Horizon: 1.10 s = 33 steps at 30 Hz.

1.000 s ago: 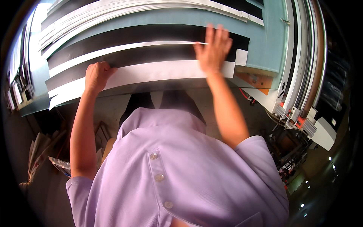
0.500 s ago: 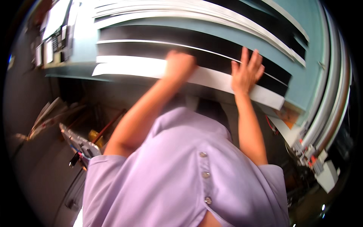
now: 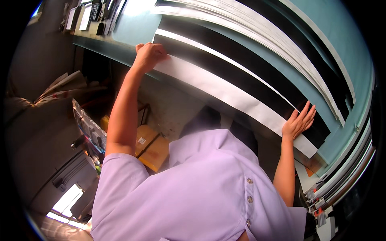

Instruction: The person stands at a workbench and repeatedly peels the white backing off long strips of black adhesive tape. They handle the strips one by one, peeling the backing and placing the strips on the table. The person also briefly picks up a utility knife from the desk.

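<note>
A long paper strip lies along the near edge of a pale blue-green table (image 3: 124,34). Its near band (image 3: 225,93) is white, and a black band (image 3: 229,72) runs beside it. Behind them lies another black strip (image 3: 249,60), with a thin white line between. My left hand (image 3: 149,56) is closed at the left end of the white band, its fingers curled under; what they hold, if anything, is hidden. Near the right end, my right hand (image 3: 299,122) rests open on the strip, fingers stretched out over the black band.
Behind lies a stack of long white paper strips (image 3: 257,32), with more black strips (image 3: 317,64) beyond. A calculator (image 3: 95,11) and small items sit at the far left. Metal rails (image 3: 354,164) line the table's right side. Below the table is a yellow-brown box (image 3: 152,148).
My closed left hand has moved left, from the middle of the strip to its left end. My right hand still lies near the right end. The whole view has turned and shifted.
</note>
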Available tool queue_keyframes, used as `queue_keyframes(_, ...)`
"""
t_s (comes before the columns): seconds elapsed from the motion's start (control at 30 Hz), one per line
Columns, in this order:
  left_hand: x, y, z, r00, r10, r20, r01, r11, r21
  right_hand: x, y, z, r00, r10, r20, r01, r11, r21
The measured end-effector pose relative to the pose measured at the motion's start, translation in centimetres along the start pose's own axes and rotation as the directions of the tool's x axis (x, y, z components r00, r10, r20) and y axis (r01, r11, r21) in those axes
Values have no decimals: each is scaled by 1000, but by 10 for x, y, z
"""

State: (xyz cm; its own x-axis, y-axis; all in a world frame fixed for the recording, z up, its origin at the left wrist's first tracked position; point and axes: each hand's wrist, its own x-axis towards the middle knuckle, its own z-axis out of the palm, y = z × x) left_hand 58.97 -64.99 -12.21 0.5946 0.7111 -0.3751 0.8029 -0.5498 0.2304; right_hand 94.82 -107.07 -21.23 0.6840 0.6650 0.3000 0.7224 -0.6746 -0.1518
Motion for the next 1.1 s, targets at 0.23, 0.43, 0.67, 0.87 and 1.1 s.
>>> queue_keyframes(0.23,16,-28,10,1000,-16,-19,15,998,-53,-1,1,1,1000,0,21,0,1000,-12)
queue_keyframes(0.43,19,-19,2,997,-57,51,57,998,-1,-3,3,5,1000,10,25,-10,1000,-14)
queue_keyframes(0.67,22,-29,10,999,4,-31,-6,999,-48,-4,5,4,1000,10,26,-10,1000,-19)
queue_keyframes(0.87,19,-13,1,999,-28,-21,31,990,139,-4,4,4,1000,1,4,0,1000,-29)
queue_keyframes(1.1,12,-59,12,942,-40,-333,123,965,230,-4,1,2,998,-8,-66,8,1000,2)
